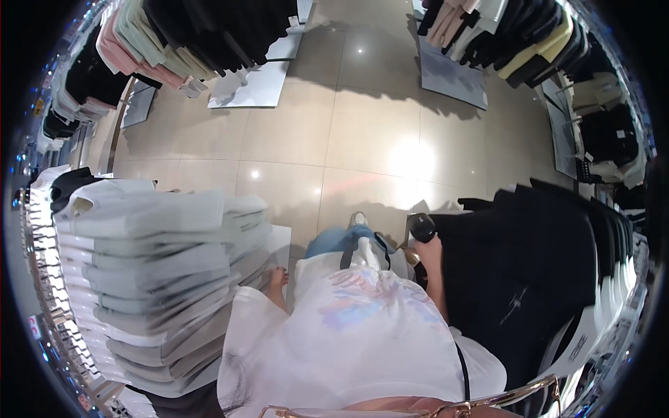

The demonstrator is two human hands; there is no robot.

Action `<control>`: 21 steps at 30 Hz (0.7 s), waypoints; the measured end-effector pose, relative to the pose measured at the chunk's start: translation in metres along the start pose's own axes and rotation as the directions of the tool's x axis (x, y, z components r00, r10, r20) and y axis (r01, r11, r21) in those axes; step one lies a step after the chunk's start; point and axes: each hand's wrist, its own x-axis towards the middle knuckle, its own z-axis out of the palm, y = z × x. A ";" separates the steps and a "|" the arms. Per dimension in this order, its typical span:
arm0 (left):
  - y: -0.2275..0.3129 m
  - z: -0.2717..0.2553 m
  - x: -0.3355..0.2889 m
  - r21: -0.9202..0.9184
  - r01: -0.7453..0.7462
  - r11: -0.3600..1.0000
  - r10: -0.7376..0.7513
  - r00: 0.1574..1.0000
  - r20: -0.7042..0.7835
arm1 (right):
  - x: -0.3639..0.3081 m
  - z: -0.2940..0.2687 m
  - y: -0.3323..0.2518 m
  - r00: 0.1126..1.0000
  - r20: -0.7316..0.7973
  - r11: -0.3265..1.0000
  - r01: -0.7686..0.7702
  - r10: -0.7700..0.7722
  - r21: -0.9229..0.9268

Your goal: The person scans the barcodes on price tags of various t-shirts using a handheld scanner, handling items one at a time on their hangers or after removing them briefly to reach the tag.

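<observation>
My left hand [279, 277] hangs low at my side, next to a rack of white and pale grey tops [160, 258]. Its fingers look loosely curled and apart, with nothing visible in them. On the other side, my right hand [429, 248] is closed on a black, rounded object [421, 227] whose kind I cannot make out. A shiny brownish-gold item [412, 257] shows just beside that hand, partly hidden. Close to my right forearm hang black garments [516, 258]. I wear a white printed T-shirt [376, 306].
Beige floor tiles [279, 125] run ahead between clothing racks. At the far left hang black, pink and pale green clothes [202, 28] above a white base panel [247, 87]. Another white base [453, 73] stands under the far-right rack. One white shoe [358, 219] shows.
</observation>
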 end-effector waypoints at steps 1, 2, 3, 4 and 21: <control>-0.002 -0.002 -0.007 -0.011 0.120 0.993 -0.120 0.991 -0.060 | 0.016 -0.005 -0.017 0.999 0.034 0.997 -0.009 0.006 0.074; 0.004 0.000 -0.008 -0.001 0.175 0.985 -0.174 0.982 -0.076 | 0.034 -0.013 -0.037 0.999 0.047 0.999 -0.020 0.019 0.030; 0.019 0.010 -0.006 0.046 0.177 0.983 -0.174 0.983 -0.055 | 0.057 -0.015 -0.048 0.999 0.049 1.000 -0.008 0.009 -0.009; 0.033 0.015 -0.006 0.106 0.165 0.981 -0.163 0.986 -0.031 | 0.080 -0.016 -0.058 0.999 0.049 0.999 0.001 0.001 -0.047; 0.685 0.177 0.143 0.645 -0.529 0.552 0.610 0.783 0.120 | 0.394 -0.006 -0.301 0.998 -0.058 0.999 0.008 -0.005 0.041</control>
